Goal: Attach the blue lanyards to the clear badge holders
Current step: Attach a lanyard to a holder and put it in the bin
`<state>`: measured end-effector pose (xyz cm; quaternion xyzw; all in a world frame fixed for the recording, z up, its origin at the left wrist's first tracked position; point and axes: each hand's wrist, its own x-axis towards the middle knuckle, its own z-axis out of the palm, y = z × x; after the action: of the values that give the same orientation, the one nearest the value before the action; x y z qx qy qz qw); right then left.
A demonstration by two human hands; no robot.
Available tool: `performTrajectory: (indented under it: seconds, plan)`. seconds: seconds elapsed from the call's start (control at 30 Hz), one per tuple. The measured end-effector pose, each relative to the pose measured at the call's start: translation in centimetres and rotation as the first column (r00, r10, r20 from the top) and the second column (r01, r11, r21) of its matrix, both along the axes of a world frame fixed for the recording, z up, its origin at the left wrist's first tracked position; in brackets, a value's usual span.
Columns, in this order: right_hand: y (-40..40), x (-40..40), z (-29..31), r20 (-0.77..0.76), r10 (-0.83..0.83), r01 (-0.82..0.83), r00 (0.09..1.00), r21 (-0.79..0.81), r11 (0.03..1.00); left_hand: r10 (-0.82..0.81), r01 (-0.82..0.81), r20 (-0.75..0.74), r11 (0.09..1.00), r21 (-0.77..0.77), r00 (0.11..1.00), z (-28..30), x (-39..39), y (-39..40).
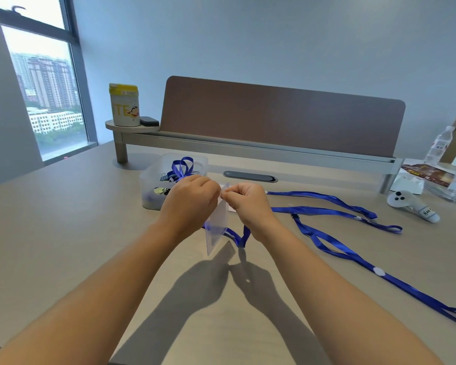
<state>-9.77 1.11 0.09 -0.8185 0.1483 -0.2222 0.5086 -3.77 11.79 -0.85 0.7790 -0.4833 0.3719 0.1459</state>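
Observation:
A clear badge holder [217, 227] hangs upright above the table, between my two hands. My left hand [188, 201] pinches its top edge from the left. My right hand [248, 204] is closed at the same top edge, fingertips meeting those of the left; what it pinches is hidden. A blue lanyard [241, 238] loops down behind the holder and under my right wrist. Other blue lanyards [334, 214] lie spread on the table to the right, one [406, 288] running toward the right edge.
A translucent box [156, 191] with blue lanyards and clips stands just beyond my left hand. A white controller [411, 204], water bottles [438, 146] and packets sit far right. A desk divider [279, 114] and a yellow-lidded canister [124, 105] stand at the back.

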Motion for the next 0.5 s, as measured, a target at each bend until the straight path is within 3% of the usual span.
performTrajectory:
  seconds: [0.3,0.5]
  plan:
    - [0.7,0.4,0.2,0.073,-0.072,0.069,0.995,0.035,0.997,-0.059,-0.058,-0.320,0.938,-0.343,0.946,0.2,-0.7,-1.0]
    - [1.1,0.4,0.0,0.102,-0.048,0.050,0.994,-0.025,0.998,-0.160,-0.150,-0.569,0.876,-0.459,0.807,0.2,-0.6,-1.3]
